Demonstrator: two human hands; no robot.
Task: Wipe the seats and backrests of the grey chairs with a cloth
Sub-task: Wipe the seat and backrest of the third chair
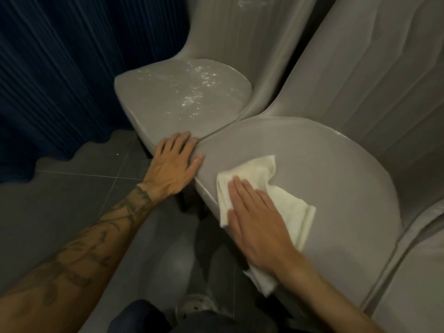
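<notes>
Two grey chairs stand side by side. The near chair's seat (324,169) fills the middle right, its backrest (384,75) rising behind. A cream cloth (288,200) lies on the seat's front left part, and my right hand (254,219) presses flat on it with straight fingers. My left hand (175,162) rests flat where the near seat's left edge meets the far chair's seat (177,97). That far seat shines with wet streaks, and its backrest (240,27) stands at the top.
A dark blue pleated curtain (60,68) hangs at the left, down to the grey tiled floor (79,195). Part of a third grey chair (413,284) shows at the lower right. A shoe (194,306) and a dark trouser leg sit below the seat's front edge.
</notes>
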